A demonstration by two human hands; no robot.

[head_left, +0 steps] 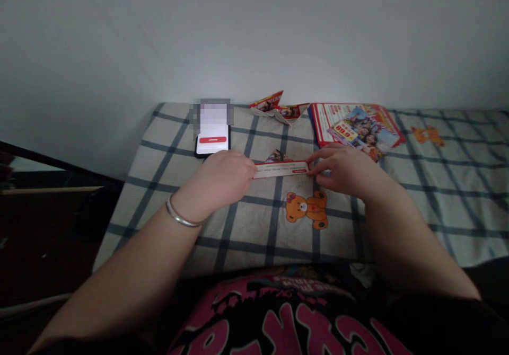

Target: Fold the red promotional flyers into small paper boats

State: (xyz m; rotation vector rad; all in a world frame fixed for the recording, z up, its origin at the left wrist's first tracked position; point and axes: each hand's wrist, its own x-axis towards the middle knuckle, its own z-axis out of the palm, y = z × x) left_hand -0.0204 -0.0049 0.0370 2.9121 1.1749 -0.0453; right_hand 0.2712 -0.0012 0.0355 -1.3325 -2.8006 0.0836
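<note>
Person's L hand [225, 177] gripping left end of narrow white paper strip w/ red edging [281, 170], ctr of frame; R hand [344, 169] pinching right end btwn thumb & fingers. Small multicolour printed paper triangle [277, 156] juts up just behind strip. Silver metal bangle [181, 217] on L wrist. Upper ctr: folded red printed paper [266, 103]. Upper left of ctr: black phone w/ lit screen [213, 130]. Upper right: red-&-white leaflet stack [324, 124]. All on grey-&-blue checked cloth [254, 228].
</note>
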